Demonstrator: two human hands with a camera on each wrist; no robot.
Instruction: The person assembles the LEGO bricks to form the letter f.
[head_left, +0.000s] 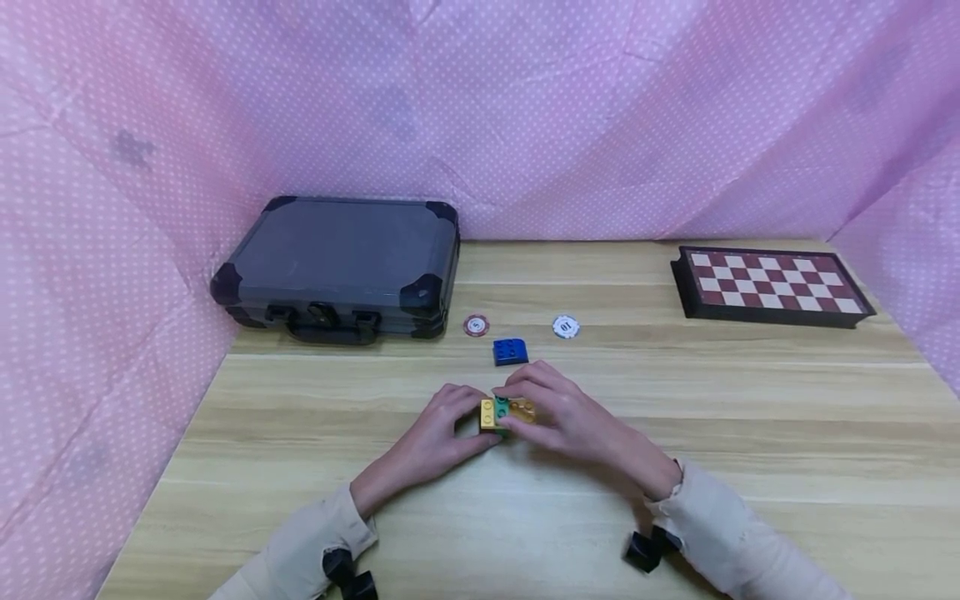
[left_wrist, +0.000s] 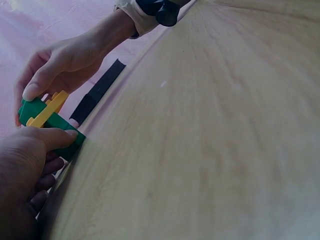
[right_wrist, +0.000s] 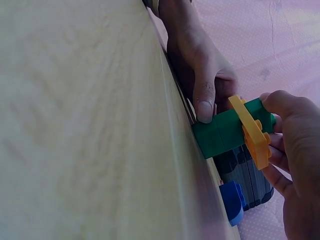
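Between both hands stands a small stack of toy building bricks: green bricks at the bottom, a long yellow brick laid across them, and a green brick on top. My left hand grips the lower green part, its thumb flat on the side in both wrist views. From the other side, my right hand pinches the top green brick between thumb and fingers. One end of the yellow brick sticks out under the right hand. Just beyond the hands lies a blue brick.
A grey case with black corners stands at the back left of the wooden table. Behind the blue brick lie a red chip and a white chip. A checkered game board sits at the back right, before a pink dotted curtain.
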